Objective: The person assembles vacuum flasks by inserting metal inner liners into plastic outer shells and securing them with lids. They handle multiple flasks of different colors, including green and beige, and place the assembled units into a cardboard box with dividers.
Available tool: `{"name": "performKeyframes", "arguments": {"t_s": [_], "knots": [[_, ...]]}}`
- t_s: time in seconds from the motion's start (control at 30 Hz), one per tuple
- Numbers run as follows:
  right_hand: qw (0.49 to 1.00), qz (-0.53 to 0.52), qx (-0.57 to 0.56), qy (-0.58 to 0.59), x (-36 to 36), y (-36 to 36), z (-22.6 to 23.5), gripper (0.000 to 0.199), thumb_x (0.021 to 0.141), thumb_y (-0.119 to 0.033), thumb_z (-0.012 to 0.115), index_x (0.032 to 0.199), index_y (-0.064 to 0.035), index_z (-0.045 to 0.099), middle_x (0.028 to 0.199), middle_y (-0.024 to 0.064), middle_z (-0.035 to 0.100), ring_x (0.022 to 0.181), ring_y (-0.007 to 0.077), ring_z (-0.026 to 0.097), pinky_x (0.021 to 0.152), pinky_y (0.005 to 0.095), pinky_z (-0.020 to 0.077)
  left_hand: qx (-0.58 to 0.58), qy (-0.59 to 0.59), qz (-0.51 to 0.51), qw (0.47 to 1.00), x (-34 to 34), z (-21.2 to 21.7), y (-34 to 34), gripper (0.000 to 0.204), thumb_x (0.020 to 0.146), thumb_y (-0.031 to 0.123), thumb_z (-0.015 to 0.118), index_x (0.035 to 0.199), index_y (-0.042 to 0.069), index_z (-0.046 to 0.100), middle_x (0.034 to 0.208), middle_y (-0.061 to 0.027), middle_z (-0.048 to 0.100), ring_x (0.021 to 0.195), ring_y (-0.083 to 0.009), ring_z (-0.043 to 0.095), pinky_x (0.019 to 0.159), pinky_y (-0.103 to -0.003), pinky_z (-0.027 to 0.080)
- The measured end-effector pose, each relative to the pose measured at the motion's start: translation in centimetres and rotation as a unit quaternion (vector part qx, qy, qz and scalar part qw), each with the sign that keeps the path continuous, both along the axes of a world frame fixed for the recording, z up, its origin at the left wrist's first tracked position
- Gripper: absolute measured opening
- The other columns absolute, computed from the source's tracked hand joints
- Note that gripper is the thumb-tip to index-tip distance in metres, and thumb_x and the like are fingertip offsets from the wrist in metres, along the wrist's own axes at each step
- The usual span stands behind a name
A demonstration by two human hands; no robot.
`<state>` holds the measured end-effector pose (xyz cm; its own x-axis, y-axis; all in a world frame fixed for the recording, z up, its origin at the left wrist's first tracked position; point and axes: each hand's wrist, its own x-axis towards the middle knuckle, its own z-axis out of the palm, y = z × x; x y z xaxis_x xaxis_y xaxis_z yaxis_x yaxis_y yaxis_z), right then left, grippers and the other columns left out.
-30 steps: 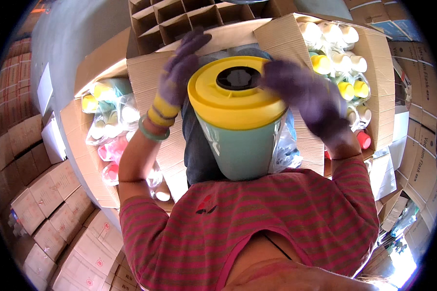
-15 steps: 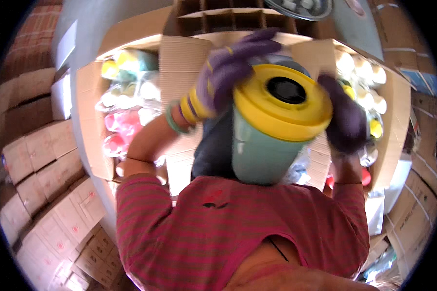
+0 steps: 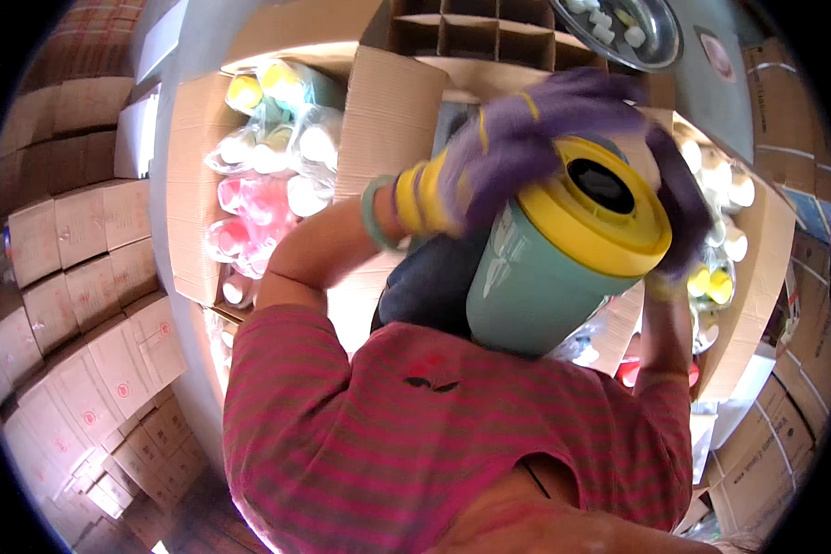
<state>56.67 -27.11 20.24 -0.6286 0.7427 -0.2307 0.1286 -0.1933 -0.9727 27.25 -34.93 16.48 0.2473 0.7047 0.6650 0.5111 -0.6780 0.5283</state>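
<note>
A large pale-green canister (image 3: 535, 286) leans toward my body between my legs, its top tilted to the right. Its yellow lid (image 3: 619, 240) has a round black centre. My left hand (image 3: 517, 148), in a purple glove with a yellow cuff, lies against the lid's left and far rim. Its fingers stretch out past the far edge, somewhat blurred. My right hand (image 3: 681, 208), in a dark purple glove, is against the lid's right side. Its fingers are smeared and partly hidden, so their grip is unclear.
On the left, an open carton (image 3: 194, 185) holds wrapped bottles with yellow, white and pink tops. Another bottle carton (image 3: 757, 268) stands at right. Ahead are a cardboard divider (image 3: 466, 42) and a metal bowl (image 3: 660, 55) with white pieces. Stacked boxes (image 3: 92, 360) line the left side.
My left hand has swept right over the lid's far edge. The canister sits further right in view and leans more to the right. The whole view has shifted somewhat.
</note>
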Motion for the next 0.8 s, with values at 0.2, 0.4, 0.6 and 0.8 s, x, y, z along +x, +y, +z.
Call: {"name": "performKeyframes", "arguments": {"t_s": [0.2,0.4,0.6,0.8], "knots": [[0.893,0.159,0.419,0.047,-1.3,-0.4,3.7,0.031,0.097,-0.024,0.056,0.113,0.0006,0.068,0.116,0.0153,0.068,0.105,0.0271,0.066,0.096,0.0343,0.0497,-0.090,-0.090,-0.045,0.991,1.7,1.8,-2.1,0.052,0.095,0.035,0.046,0.132,0.000,0.056,0.143,-0.0251,0.049,0.136,-0.0407,0.043,0.115,-0.045,0.029],[0.927,0.135,0.330,-0.116,0.3,-1.5,3.1,0.039,0.102,-0.026,0.050,0.124,0.0030,0.063,0.124,0.0171,0.066,0.113,0.0259,0.063,0.098,0.0335,0.0487,-0.233,-0.199,-0.060,0.950,2.1,4.1,-1.8,0.052,0.099,0.030,0.042,0.139,-0.003,0.050,0.143,-0.0189,0.051,0.135,-0.0319,0.047,0.115,-0.040,0.031],[0.825,0.260,0.477,0.155,-0.5,0.2,2.6,0.021,0.088,-0.012,0.064,0.102,0.0030,0.067,0.110,0.0178,0.070,0.101,0.0317,0.069,0.095,0.0383,0.0519,-0.229,-0.182,-0.075,0.953,2.4,3.3,-2.4,0.058,0.098,0.038,0.044,0.137,-0.004,0.051,0.147,-0.0206,0.047,0.137,-0.0301,0.044,0.115,-0.040,0.029],[0.952,0.127,0.187,0.207,-0.9,0.1,-1.2,0.030,0.085,-0.008,0.068,0.114,0.0005,0.068,0.112,0.0157,0.071,0.107,0.0282,0.068,0.092,0.0343,0.0535,-0.131,-0.033,-0.063,0.989,3.4,7.9,-2.9,0.050,0.098,0.029,0.053,0.138,-0.001,0.053,0.143,-0.0158,0.052,0.135,-0.0246,0.047,0.113,-0.037,0.034]]}}
